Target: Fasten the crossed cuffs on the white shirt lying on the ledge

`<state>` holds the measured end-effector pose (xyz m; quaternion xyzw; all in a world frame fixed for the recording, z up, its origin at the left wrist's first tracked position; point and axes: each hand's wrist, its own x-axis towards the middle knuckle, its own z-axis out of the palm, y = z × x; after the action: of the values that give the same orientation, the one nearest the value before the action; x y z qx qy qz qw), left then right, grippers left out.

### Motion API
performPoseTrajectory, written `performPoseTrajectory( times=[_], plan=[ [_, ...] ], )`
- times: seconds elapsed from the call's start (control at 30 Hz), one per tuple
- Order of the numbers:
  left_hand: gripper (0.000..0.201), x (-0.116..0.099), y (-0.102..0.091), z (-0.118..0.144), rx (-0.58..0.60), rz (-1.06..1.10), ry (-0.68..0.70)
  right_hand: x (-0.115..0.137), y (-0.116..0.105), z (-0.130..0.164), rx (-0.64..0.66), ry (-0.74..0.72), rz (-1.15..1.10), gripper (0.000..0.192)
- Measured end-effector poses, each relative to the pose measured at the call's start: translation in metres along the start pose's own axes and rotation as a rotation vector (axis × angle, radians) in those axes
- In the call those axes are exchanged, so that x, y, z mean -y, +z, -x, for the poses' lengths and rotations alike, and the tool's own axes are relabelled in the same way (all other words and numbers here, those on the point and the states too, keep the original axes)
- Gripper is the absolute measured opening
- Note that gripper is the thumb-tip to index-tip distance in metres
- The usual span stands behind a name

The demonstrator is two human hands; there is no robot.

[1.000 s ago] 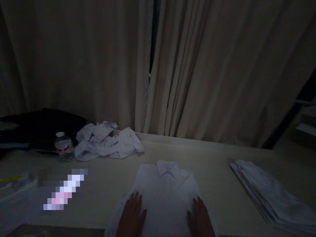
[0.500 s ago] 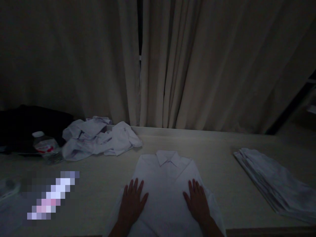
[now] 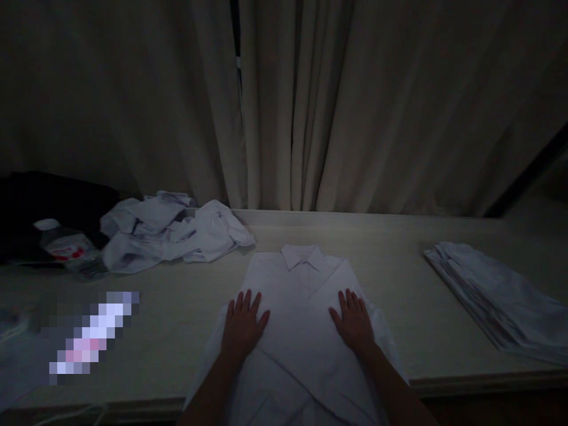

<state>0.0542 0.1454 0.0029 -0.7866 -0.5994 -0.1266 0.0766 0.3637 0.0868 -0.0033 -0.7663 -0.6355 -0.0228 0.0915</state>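
A white collared shirt (image 3: pixel 297 319) lies spread on the table, its collar toward the back and its lower part reaching the front edge. My left hand (image 3: pixel 244 325) rests flat on the left side of the shirt, fingers stretched forward and thumb apart. On the right side, my right hand (image 3: pixel 354 322) lies flat in the same way, its fingers spread a little. Neither hand grips the cloth. A diagonal crease runs across the lower part of the shirt between my forearms.
Crumpled white clothes (image 3: pixel 173 234) lie at the back left, beside a clear plastic bottle (image 3: pixel 68 248) and a dark bundle (image 3: pixel 53 198). A stack of folded white clothes (image 3: pixel 497 296) is on the table (image 3: pixel 177 331) at right. Curtains (image 3: pixel 275 106) hang behind.
The view has tipped down, so things appear higher and more of the table's front edge shows. Both hands stay flat on the shirt at about the same places.
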Motion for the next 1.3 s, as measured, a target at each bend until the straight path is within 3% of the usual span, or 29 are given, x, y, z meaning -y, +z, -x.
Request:
performPoseTrajectory(
  times=[0.4, 0.8, 1.3],
  plan=[
    [0.061, 0.0001, 0.0026, -0.0013, -0.045, -0.031, 0.024, 0.0019, -0.0022, -0.0015, 0.023, 0.029, -0.024, 0.072],
    [0.063, -0.0040, -0.0058, -0.0032, 0.010, -0.019, 0.006, 0.0003, 0.0006, -0.0003, -0.017, 0.011, -0.016, 0.072],
    [0.062, -0.0016, 0.0012, -0.0011, -0.019, -0.014, 0.015, -0.0008, 0.0031, -0.0017, 0.014, 0.027, -0.021, 0.072]
  ],
)
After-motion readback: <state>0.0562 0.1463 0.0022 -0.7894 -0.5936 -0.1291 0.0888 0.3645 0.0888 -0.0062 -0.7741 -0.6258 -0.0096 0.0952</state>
